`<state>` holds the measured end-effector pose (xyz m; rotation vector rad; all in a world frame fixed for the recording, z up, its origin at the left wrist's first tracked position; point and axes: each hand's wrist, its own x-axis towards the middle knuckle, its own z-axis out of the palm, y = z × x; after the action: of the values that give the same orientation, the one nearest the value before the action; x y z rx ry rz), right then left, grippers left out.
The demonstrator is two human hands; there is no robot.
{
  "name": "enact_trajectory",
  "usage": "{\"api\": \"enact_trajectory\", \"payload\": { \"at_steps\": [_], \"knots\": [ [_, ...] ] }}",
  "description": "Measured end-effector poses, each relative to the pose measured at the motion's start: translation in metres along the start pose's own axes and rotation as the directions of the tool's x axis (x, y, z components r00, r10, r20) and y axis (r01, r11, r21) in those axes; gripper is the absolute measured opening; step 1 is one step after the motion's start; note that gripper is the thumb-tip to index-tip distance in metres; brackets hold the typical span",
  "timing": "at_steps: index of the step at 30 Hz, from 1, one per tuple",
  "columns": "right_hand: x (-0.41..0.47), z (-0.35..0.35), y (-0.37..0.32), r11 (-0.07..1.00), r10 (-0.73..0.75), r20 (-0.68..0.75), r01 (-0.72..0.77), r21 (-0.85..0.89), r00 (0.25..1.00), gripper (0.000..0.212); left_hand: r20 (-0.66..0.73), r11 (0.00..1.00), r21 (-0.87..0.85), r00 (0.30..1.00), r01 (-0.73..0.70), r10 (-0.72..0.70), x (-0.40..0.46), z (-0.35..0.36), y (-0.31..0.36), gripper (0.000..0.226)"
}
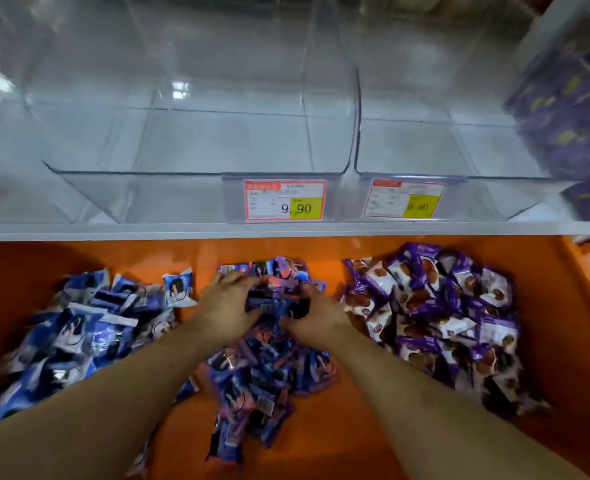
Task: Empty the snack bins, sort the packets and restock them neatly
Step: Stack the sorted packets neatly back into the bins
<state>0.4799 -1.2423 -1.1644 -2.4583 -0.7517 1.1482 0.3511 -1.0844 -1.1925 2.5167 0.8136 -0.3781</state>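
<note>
Three heaps of snack packets lie on an orange surface (362, 445). Blue and white packets (75, 337) form the left heap. The middle heap (259, 386) is blue and pink. Purple and white packets (452, 313) make up the right heap. My left hand (226, 306) and my right hand (312, 315) are curled around a bundle of blue and pink packets (274, 301) at the top of the middle heap, gripping it from both sides. Above, two clear plastic bins stand empty: the middle bin (196, 174) and the right bin (425, 150).
Price tags sit on the bin fronts, one (284, 200) reading 9.90 and another (404, 199) blurred. A bin of purple packets (570, 112) stands at the far right. A white shelf edge (286, 230) runs between the bins and the orange surface.
</note>
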Motion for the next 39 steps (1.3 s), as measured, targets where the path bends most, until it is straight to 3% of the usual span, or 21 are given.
{"api": "enact_trajectory", "payload": {
  "at_steps": [7, 13, 23, 26, 29, 33, 34, 36, 39],
  "knots": [
    [0.004, 0.014, 0.006, 0.995, 0.017, -0.091, -0.008, 0.098, 0.996, 0.043, -0.067, 0.999, -0.032, 0.998, -0.023, 0.021, 0.003, 0.006, 0.006, 0.031],
    [-0.022, -0.016, -0.006, 0.991, -0.024, -0.111, 0.038, 0.125, 0.994, 0.024, -0.002, 0.979, -0.202, 0.999, -0.038, 0.039, -0.041, -0.046, 0.016, 0.032],
    [-0.133, -0.081, -0.052, 0.933, -0.21, -0.036, 0.211, 0.29, 0.977, 0.024, -0.125, 0.898, -0.423, 0.989, -0.121, 0.075, -0.149, -0.181, 0.044, 0.032],
    [-0.172, -0.1, -0.073, 0.926, -0.274, -0.084, 0.286, 0.247, 0.958, 0.04, -0.188, 0.823, -0.546, 0.98, -0.156, 0.061, -0.186, -0.211, 0.059, 0.027],
    [-0.207, -0.123, -0.097, 0.874, -0.383, -0.119, 0.401, 0.273, 0.916, 0.025, -0.25, 0.691, -0.697, 0.968, -0.19, 0.015, -0.221, -0.231, 0.076, 0.031],
    [-0.243, -0.147, -0.127, 0.777, -0.5, -0.212, 0.543, 0.318, 0.84, 0.017, -0.165, 0.253, -0.954, 0.986, -0.161, 0.004, -0.242, -0.244, 0.091, 0.019],
    [-0.248, -0.151, -0.131, 0.765, -0.512, -0.224, 0.559, 0.319, 0.829, 0.017, -0.181, 0.206, -0.962, 0.983, -0.177, -0.002, -0.243, -0.246, 0.092, 0.018],
    [-0.256, -0.155, -0.136, 0.748, -0.524, -0.237, 0.576, 0.329, 0.818, 0.022, -0.241, 0.223, -0.948, 0.97, -0.227, -0.037, -0.242, -0.25, 0.089, 0.021],
    [-0.257, -0.157, -0.143, 0.753, -0.508, -0.312, 0.59, 0.292, 0.803, 0.038, -0.343, 0.33, -0.894, 0.937, -0.303, -0.069, -0.24, -0.259, 0.084, 0.033]
  ]
}}
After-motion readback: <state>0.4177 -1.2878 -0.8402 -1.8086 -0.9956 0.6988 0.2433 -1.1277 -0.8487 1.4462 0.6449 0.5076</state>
